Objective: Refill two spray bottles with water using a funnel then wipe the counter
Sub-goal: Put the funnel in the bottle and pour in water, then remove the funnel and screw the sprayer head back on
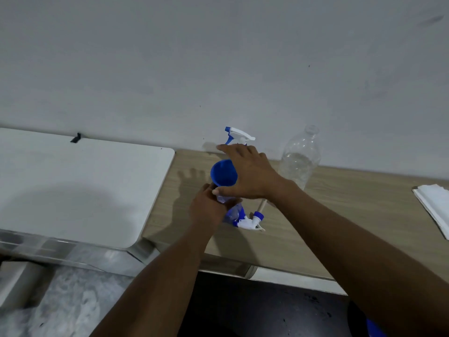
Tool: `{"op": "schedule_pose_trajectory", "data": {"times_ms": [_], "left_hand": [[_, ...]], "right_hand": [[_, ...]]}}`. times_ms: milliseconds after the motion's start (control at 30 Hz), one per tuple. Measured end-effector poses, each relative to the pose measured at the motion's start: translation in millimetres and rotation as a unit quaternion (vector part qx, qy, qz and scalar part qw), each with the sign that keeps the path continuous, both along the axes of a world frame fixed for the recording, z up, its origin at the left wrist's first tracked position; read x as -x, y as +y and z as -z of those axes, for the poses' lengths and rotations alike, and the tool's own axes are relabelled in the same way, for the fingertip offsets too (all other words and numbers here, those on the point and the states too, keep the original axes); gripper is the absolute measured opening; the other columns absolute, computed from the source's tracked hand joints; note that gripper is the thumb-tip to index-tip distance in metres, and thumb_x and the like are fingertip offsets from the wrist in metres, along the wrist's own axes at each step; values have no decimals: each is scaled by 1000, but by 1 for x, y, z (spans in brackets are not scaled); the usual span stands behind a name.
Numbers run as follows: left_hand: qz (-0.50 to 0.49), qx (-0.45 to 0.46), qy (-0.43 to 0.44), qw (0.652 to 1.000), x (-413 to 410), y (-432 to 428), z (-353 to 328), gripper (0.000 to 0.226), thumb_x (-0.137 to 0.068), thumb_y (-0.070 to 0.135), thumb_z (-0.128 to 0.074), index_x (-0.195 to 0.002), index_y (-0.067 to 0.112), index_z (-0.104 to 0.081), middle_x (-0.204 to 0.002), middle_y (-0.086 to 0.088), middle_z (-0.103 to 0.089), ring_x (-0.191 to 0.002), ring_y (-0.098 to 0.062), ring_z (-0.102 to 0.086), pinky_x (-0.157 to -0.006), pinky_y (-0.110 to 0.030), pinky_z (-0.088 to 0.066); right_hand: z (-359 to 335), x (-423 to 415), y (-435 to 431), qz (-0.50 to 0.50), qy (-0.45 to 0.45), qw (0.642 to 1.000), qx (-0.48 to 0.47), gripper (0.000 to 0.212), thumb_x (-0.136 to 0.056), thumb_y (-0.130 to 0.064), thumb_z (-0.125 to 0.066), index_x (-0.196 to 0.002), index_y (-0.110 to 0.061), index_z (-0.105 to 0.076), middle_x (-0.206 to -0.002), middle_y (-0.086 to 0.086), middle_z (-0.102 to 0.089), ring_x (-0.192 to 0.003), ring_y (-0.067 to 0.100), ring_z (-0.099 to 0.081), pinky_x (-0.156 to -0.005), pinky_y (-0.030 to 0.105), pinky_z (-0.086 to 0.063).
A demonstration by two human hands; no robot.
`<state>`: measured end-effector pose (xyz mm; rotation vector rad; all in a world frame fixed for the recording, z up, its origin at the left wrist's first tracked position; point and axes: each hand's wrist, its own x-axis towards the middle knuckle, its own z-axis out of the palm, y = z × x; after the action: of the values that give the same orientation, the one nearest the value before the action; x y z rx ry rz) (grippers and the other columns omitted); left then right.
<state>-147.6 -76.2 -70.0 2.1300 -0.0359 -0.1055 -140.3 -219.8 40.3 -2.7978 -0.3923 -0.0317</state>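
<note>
Funnel (223,175) near counter's (315,227) left edge

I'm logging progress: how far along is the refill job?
Done: one sprayer head lies unscrewed on the counter. In hand: left hand grips the open bottle, right hand holds the blue funnel on it. Left: pouring from the water bottle, the second sprayer, wiping.
</note>
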Motion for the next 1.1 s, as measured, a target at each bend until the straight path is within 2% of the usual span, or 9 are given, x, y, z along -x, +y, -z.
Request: {"op": "schedule_pose_trajectory", "data": {"times_ms": [67, 200, 267, 367, 600, 700, 800, 933, 1100], "left_hand": [[3, -37, 6, 999, -1, -2, -1, 62, -66, 63, -71, -110, 20, -59, -102, 1, -66, -94, -19, -64, -86, -38, -52], [-20, -68, 14, 997, -6, 0, 7, 65, -65, 63, -72, -114, 22, -57, -103, 4, -63, -93, -19, -63, -82, -41, -53], [30, -111, 25, 993, -10, -2, 8, 62, -70, 69, -64, -111, 23, -56, -96, 8, -58, -94, -17, -62, -82, -33, -49], [21, -99, 5, 995, -9, -1, 9, 59, -63, 78, -61, -99, 32, -50, -81, 16, -51, -80, -10, -58, -71, -26, -41], [20, -92, -15, 995, -13, 2, 9, 81, -52, 83, -49, -107, 25, -58, -88, 8, -58, -85, -18, -64, -74, -33, -49], [22, -75, -12, 997, -15, 9, 7, 80, -50, 83, -47, -110, 30, -58, -95, 7, -64, -87, -17, -64, -78, -36, -53], [21, -83, -33, 996, -17, 20, 7, 65, -60, 76, -61, -112, 38, -56, -98, 12, -63, -89, -13, -64, -77, -34, -52], [30, -73, -51, 996, -18, 33, 11, 65, -62, 72, -67, -119, 43, -53, -106, 14, -64, -93, -11, -62, -82, -41, -55], [27, -56, -70, 996, -22, 42, 19, 65, -66, 62, -76, -123, 38, -55, -107, 9, -63, -94, -13, -62, -82, -43, -55]], "right_hand": [[-2, -13, 1, -15, 57, 998, -4, 92, -69, -68, -74, -145, -30, -37, -138, -1, -52, -122, 23, -51, -98, 42, -47], [-4, -18, -3, -27, 51, 998, -21, 87, -67, -65, -78, -138, -26, -47, -133, -3, -56, -116, 18, -53, -91, 33, -48], [-5, -19, -4, -32, 42, 998, -16, 86, -67, -66, -76, -138, -26, -48, -131, -2, -56, -115, 18, -53, -91, 34, -49], [-9, -19, -4, -28, 37, 999, -20, 85, -67, -66, -76, -138, -27, -47, -132, -3, -56, -115, 17, -52, -89, 34, -49], [-19, -21, -6, -16, 49, 998, -24, 83, -68, -69, -74, -135, -28, -49, -127, -3, -57, -109, 18, -55, -87, 38, -53], [-16, -21, -11, 17, 66, 994, -80, 74, -71, -65, -75, -132, -28, -53, -121, -4, -59, -105, 16, -57, -83, 31, -52], [-4, -19, -16, 69, 102, 974, -189, 54, -73, -55, -78, -118, -34, -59, -107, -12, -61, -92, 6, -60, -72, 22, -47], [22, -14, -20, 136, 217, 875, -411, 41, -72, -47, -78, -107, -29, -68, -106, 2, -68, -93, 20, -71, -74, 36, -61], [74, -2, -23, 210, 308, 675, -637, 41, -76, -31, -73, -113, -13, -67, -107, 18, -65, -93, 32, -68, -91, 46, -54]]}}
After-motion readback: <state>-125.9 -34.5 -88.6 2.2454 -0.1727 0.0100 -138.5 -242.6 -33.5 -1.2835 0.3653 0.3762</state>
